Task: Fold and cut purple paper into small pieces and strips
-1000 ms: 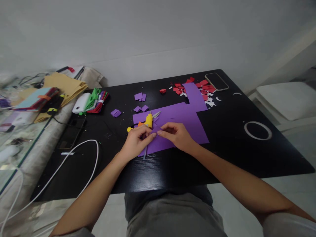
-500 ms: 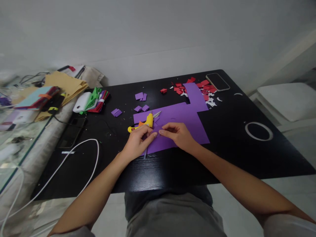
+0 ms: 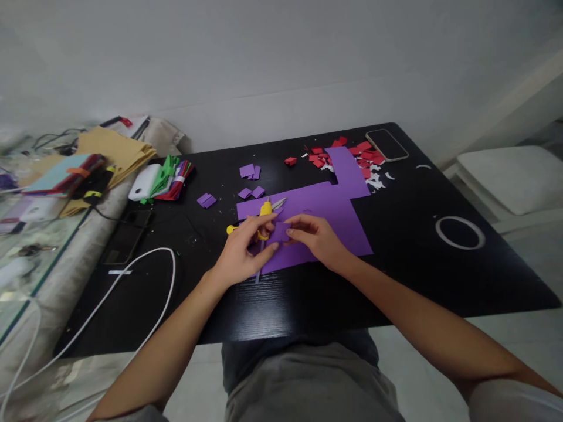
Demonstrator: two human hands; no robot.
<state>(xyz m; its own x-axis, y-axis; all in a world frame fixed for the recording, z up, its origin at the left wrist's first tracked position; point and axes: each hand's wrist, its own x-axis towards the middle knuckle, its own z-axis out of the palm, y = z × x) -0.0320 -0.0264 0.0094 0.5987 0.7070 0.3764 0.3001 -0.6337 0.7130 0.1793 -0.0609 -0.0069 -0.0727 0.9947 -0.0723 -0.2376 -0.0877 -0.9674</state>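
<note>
A small purple paper piece is held just above a large purple paper sheet. My right hand pinches its right side between thumb and fingers. On its left side, my left hand has the thumb at the lower edge and the fingertips at the upper edge. Beneath and behind my left hand lies a yellow glue gun, partly covered. The metal blades of scissors stick out beside its nozzle. A thin pale strip lies under my left wrist.
Small purple paper pieces sit in groups at the back left. Red paper scraps surround a purple strip, near a phone. A tape ring lies right; a white cable and dark phone lie left.
The small purple piece has turned to face upward and shows more fully. My left thumb and fingers have spread further apart around it, covering more of the glue gun.
</note>
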